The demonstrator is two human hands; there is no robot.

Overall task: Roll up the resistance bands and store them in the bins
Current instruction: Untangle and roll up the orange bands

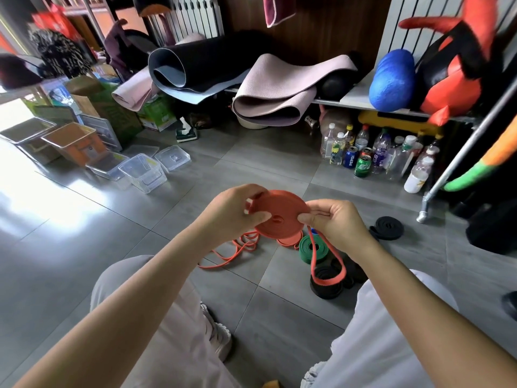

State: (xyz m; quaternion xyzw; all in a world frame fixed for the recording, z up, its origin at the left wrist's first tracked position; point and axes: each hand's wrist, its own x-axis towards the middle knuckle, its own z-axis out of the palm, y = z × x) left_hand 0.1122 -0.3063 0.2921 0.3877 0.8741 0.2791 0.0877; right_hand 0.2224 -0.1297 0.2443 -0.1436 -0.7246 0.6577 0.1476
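An orange resistance band (279, 212) is coiled into a flat disc held above the floor. My left hand (235, 211) grips the disc's left side, thumb on its face. My right hand (335, 222) pinches the disc's right edge, and the band's loose tail (330, 275) hangs down in a loop below it. On the floor underneath lie a loose orange band (232, 253), a rolled green band (310, 247), black bands (327, 281) and another black band (387, 227) to the right. Clear plastic bins (142, 172) stand at the left.
An orange-tinted bin (74, 142) and more containers sit far left. Bottles and cans (372, 158) crowd under a metal rack (458, 152) at right. Rolled yoga mats (268, 88) lie on the shelf behind. My knees frame the grey tile floor (251, 303).
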